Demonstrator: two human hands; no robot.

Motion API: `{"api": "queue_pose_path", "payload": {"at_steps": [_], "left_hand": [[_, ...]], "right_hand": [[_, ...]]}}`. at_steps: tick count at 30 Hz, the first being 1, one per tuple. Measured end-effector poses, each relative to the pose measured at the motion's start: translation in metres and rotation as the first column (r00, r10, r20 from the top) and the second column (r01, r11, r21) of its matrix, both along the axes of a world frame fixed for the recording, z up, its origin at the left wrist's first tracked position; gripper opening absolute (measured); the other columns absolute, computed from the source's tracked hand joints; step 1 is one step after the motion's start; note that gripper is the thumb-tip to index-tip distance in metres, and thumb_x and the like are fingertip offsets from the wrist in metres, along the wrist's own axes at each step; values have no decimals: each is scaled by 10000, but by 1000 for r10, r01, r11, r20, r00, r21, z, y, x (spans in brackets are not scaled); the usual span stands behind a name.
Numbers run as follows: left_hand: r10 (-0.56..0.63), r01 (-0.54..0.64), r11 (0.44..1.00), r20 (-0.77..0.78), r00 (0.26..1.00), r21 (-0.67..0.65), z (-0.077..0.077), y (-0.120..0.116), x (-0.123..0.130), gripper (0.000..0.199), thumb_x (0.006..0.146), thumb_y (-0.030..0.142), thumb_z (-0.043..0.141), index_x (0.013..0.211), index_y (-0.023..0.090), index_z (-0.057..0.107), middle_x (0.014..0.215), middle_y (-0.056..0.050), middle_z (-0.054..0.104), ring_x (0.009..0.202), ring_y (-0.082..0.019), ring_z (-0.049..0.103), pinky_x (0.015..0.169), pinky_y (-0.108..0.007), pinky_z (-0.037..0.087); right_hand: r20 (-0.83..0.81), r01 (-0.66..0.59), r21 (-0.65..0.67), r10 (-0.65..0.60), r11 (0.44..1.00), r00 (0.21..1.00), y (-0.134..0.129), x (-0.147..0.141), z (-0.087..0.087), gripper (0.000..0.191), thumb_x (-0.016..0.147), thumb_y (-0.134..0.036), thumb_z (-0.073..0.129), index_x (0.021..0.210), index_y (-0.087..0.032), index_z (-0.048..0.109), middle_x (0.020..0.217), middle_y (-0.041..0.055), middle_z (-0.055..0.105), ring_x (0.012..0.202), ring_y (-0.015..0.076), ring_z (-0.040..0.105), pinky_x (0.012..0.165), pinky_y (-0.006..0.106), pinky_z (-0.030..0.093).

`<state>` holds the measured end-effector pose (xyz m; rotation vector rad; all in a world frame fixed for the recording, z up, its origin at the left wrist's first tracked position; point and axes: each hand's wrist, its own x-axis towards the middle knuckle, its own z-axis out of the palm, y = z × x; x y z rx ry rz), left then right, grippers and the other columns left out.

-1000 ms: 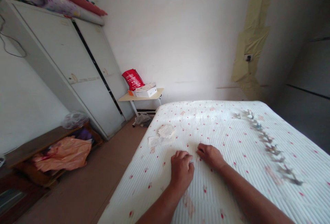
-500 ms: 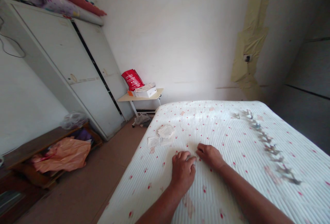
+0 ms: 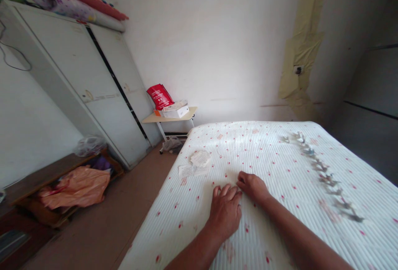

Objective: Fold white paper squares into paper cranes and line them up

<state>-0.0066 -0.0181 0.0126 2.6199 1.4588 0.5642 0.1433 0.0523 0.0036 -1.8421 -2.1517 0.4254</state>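
My left hand (image 3: 226, 210) rests palm down on the white ribbed bedcover (image 3: 199, 237), its fingers a little apart and nothing visible in them. Just right of it, my right hand (image 3: 252, 186) is closed, thumb and fingers drawn together; whatever it grips, if anything, is hidden. The two hands nearly touch at the fingertips. Beyond them to the left lie printed paper pieces (image 3: 200, 159). Over on the right side of the bed runs a slanting row of several small, blurred figures (image 3: 326, 178), too indistinct to name.
A grey cabinet (image 3: 77, 83) with rolled mats (image 3: 83, 8) on top stands left. Near the wall, a small table (image 3: 152, 117) carries a red bag (image 3: 159, 96) and a white box (image 3: 176, 111). An orange plastic bag (image 3: 77, 187) sits on a low wooden bench (image 3: 34, 178).
My left hand has shifted slightly right, closer to my right hand, and its fingers lie flatter. My right hand has hardly moved.
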Motion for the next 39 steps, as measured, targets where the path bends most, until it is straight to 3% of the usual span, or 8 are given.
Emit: {"api": "queue_pose_path", "payload": {"at_steps": [10, 14, 17, 24, 32, 39], "left_hand": [[-25, 25, 1000, 11, 1000, 1, 1, 1, 0, 369, 825, 204, 443, 1182, 260, 517, 1212, -21, 550, 1202, -221, 363, 1008, -459, 254], [-21, 19, 999, 61, 998, 26, 0, 6, -1, 330, 812, 200, 471, 1119, 278, 566, 1126, -13, 603, 1141, -207, 420, 978, -438, 270], [-44, 39, 998, 105, 993, 50, -3, 17, 0, 224, 802, 197, 510, 965, 278, 640, 1014, 10, 650, 1056, -183, 477, 933, -397, 297], [-67, 48, 987, 117, 991, 154, -12, 39, 5, 166, 761, 123, 549, 625, 189, 619, 730, 3, 643, 826, -152, 520, 774, -332, 336], [-33, 18, 980, 73, 997, 197, -15, 35, 4, 133, 797, 120, 500, 763, 190, 608, 772, -15, 608, 819, -166, 496, 737, -327, 344], [-55, 55, 980, -7, 998, 192, -16, 29, 6, 136, 830, 172, 492, 846, 201, 624, 880, -25, 618, 898, -180, 482, 758, -340, 354]], "right_hand": [[-15, 100, -41, -100, 994, 995, 12, 0, 2, 67, 741, -211, 537, 776, -188, 589, 728, 33, 630, 647, 136, 531, 548, 224, 273], [-8, -79, 54, 79, 995, 997, 13, 6, 3, 103, 777, -209, 507, 790, -200, 609, 744, 12, 620, 665, 123, 532, 574, 218, 288], [9, -206, 134, 206, 969, 978, 12, 9, 1, 183, 825, -206, 447, 766, -193, 620, 803, 14, 604, 698, 111, 539, 593, 209, 301], [4, -262, 142, 264, 955, 964, 16, 13, -1, 216, 828, -197, 425, 751, -184, 626, 796, 20, 596, 677, 112, 541, 584, 211, 316], [-209, -357, 67, 363, 932, 908, 26, 21, 4, 124, 728, -146, 508, 708, -167, 629, 756, 19, 608, 692, 124, 539, 641, 213, 370], [-218, -331, 33, 330, 943, 918, 21, 22, 7, 123, 668, -146, 571, 770, -161, 637, 762, 16, 590, 658, 116, 511, 600, 210, 353]]}}
